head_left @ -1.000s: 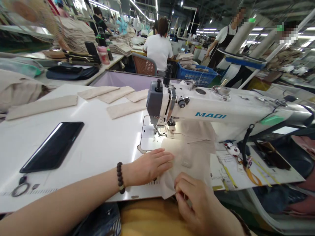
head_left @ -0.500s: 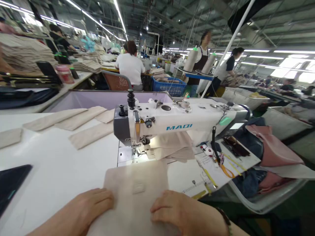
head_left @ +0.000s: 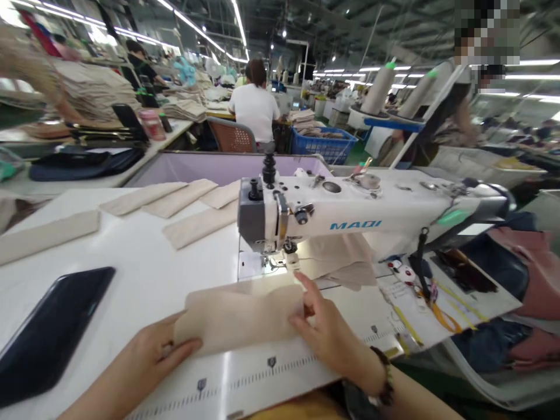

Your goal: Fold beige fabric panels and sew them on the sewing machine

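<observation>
A beige fabric piece (head_left: 242, 315) stretches between my hands in front of the sewing machine (head_left: 350, 219). Its lower left end is pinched by my left hand (head_left: 161, 350), thumb on top. At the right end, my right hand (head_left: 321, 326) grips the edge between thumb and fingers, with the index finger pointing toward the presser foot (head_left: 279, 261). The upper edge lies just short of the lit needle area, apart from the foot. More beige panels (head_left: 350, 268) lie stacked under the machine's arm.
Several beige strips (head_left: 179, 195) lie on the white table left of the machine. A dark phone-like slab (head_left: 56, 326) rests at the left. Scissors with orange handles (head_left: 446, 318) and yellow tape lie at the right. Beyond are a blue crate (head_left: 324, 146) and a seated person (head_left: 254, 108).
The fabric, earlier a taller panel lying flat with a small tab showing, now appears as a shorter band. My hands went from resting on it to gripping its ends. The view shifted left.
</observation>
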`<action>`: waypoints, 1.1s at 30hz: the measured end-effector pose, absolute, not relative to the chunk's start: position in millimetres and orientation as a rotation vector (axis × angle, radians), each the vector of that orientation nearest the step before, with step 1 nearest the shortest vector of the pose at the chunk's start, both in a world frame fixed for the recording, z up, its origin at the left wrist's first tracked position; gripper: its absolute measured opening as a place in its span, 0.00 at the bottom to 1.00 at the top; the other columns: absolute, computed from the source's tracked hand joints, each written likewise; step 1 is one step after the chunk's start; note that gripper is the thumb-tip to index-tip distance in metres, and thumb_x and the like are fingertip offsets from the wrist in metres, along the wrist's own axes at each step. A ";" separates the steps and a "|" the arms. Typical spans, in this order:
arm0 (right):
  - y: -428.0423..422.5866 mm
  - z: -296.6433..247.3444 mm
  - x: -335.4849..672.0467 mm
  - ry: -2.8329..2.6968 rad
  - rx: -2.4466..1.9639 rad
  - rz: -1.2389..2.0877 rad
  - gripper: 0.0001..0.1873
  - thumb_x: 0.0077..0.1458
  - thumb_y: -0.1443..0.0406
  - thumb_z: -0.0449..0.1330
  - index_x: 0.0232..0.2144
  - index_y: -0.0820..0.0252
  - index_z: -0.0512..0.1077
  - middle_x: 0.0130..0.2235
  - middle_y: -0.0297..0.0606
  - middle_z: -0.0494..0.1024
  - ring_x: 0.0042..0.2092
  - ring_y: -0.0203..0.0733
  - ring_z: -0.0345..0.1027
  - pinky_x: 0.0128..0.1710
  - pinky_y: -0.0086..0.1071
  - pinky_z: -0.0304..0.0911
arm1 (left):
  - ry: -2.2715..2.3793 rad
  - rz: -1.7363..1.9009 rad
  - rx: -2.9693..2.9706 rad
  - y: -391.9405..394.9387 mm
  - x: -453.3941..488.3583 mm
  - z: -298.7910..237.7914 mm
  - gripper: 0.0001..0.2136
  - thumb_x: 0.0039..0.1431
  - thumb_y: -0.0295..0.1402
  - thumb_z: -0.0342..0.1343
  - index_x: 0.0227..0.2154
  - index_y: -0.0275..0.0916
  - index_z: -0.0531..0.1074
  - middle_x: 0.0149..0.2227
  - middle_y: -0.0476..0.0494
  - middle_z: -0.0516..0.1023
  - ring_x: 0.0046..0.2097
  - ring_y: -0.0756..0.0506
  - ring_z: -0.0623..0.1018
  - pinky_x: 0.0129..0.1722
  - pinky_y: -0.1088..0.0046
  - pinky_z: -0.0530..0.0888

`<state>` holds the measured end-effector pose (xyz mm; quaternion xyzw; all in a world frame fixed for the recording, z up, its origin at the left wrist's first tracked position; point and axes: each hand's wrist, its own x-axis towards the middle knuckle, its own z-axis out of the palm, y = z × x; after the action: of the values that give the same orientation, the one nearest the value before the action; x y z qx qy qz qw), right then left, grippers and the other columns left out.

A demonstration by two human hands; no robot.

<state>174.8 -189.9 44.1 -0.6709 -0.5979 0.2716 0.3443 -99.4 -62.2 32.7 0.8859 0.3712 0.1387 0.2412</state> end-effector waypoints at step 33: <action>-174.8 23.9 168.9 -2.049 -1.689 0.116 0.17 0.62 0.63 0.45 0.45 0.65 0.69 0.35 0.43 0.73 0.36 0.41 0.70 0.34 0.30 0.67 | 1.370 0.505 2.172 -99.8 -96.3 40.5 0.12 0.56 0.30 0.50 0.41 0.36 0.71 0.37 0.44 0.71 0.34 0.49 0.74 0.37 0.72 0.75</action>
<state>168.9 -174.8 23.9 -0.6169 -0.7485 0.0422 0.2396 -96.3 -99.8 40.5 0.8016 0.5054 0.1864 0.2594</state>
